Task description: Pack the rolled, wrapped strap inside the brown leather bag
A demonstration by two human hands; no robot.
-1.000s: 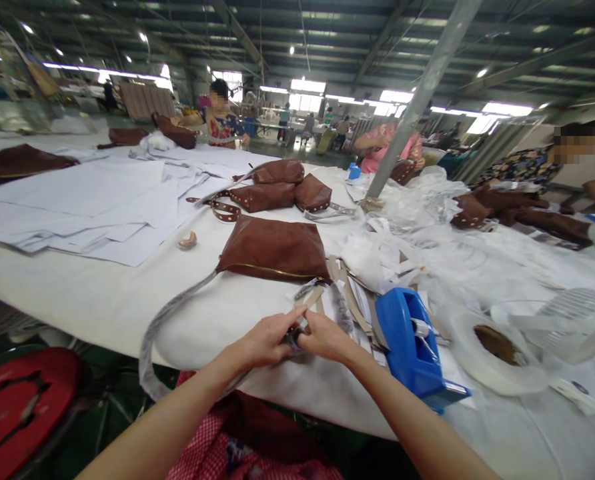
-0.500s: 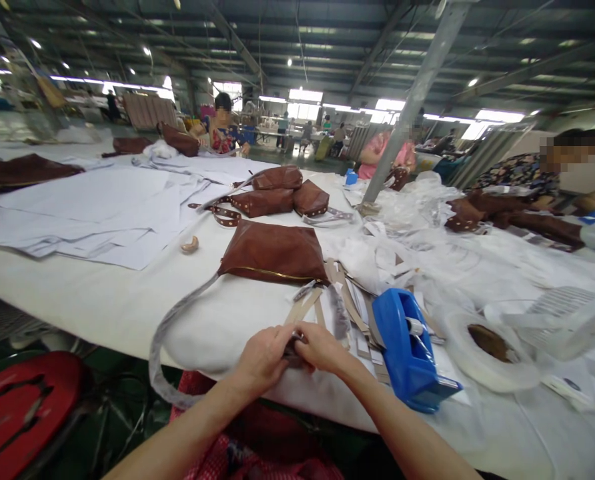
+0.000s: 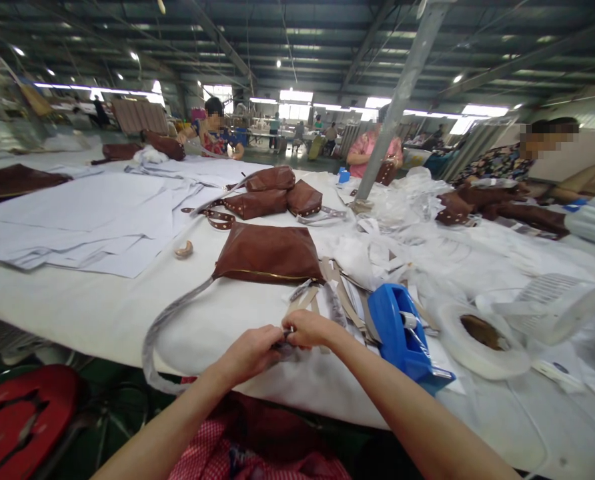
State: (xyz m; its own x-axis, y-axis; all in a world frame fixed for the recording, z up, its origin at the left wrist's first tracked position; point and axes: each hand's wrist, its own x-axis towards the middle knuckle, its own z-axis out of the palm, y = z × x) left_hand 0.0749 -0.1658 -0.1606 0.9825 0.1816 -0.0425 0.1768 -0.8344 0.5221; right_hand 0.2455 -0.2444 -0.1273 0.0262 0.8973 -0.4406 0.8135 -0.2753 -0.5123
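Observation:
A brown leather bag [image 3: 270,250] with a brass zipper lies flat on the table in front of me. Its shoulder strap [image 3: 170,317], wrapped in clear film, loops from the bag's left end over the table edge and passes under my left forearm. Just below the bag, my left hand [image 3: 255,348] is closed on a part of the strap. My right hand [image 3: 308,330] pinches the same part close beside it, fingertips nearly touching the left ones. The exact piece between the fingers is mostly hidden. Cut grey-beige strips [image 3: 350,300] lie right of the bag.
A blue tape dispenser [image 3: 402,337], a big roll of clear film [image 3: 477,337] and a white fan [image 3: 557,307] stand at right. More brown bags [image 3: 262,200] lie behind, white sheets [image 3: 77,213] at left. A metal post [image 3: 395,100] rises beyond. Co-workers sit around the table.
Both hands have shifted slightly left and are still together on the strap. The right hand now sits a little higher than the left. The camera view has turned slightly.

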